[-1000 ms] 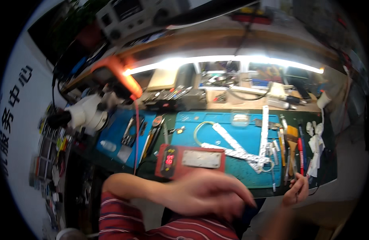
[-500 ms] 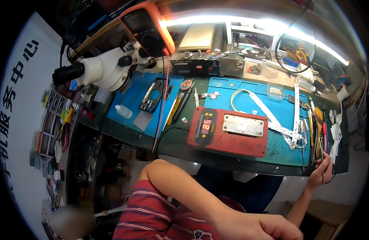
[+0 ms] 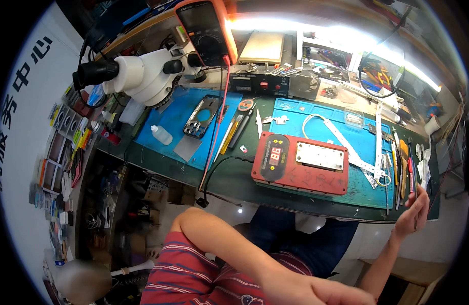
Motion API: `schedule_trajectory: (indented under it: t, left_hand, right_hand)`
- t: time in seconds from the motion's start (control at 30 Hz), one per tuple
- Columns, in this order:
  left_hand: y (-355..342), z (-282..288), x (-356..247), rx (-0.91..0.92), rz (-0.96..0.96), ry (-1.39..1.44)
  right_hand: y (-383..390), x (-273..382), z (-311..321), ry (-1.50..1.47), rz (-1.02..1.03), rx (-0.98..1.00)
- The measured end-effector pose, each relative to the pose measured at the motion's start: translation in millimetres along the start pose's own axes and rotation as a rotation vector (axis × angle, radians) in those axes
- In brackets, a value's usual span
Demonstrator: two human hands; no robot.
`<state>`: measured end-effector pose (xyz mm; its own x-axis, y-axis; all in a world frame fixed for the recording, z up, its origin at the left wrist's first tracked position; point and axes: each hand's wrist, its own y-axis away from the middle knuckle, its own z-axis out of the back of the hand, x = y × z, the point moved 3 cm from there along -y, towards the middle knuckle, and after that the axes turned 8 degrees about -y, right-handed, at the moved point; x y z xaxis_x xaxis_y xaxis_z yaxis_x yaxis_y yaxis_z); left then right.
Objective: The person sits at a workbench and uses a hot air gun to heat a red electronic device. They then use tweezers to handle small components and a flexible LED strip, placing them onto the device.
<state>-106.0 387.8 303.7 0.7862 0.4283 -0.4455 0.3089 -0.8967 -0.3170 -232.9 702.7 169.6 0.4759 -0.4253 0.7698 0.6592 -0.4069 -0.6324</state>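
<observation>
My left forearm crosses low in front of me, and my left hand [image 3: 326, 294] is cut off by the lower edge; its fingers are blurred and mostly out of sight. At the bench's right front edge my right hand [image 3: 415, 209] is curled around a slim dark tool [image 3: 415, 222], of which only a short end shows below the fingers. Just beyond it lie a red pen [image 3: 411, 173] and several slim hand tools. A red heating station [image 3: 300, 178] with a lit display and a metal plate [image 3: 320, 155] sits on the blue mat, apart from both hands.
White jointed strips [image 3: 346, 147] lie on the right blue mat [image 3: 290, 108]. At left are a phone frame [image 3: 201, 118], a dropper bottle [image 3: 161, 135], a microscope [image 3: 138, 76] and an orange multimeter [image 3: 206, 35] with hanging leads. Crumpled white paper [image 3: 423, 165] lies at right.
The view has shifted, so the bench items appear slightly moved. My right hand has turned, covering more of the slim tool. My left hand is lower in view. The station's display reading differs.
</observation>
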Motion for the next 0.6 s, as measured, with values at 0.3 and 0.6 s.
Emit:
schedule_trajectory:
  t: [0.3, 0.6]
  left_hand:
    - [40.7, 69.8, -95.8, -0.059, -0.105, -0.985]
    - [106.8, 160.1, -259.2, -1.011, -0.477, -1.608]
  right_hand:
    - [-48.0, 93.0, -147.8, -0.192, 0.325, 0.401]
    - [-54.1, 90.8, -224.1, -0.198, 0.408, 0.438]
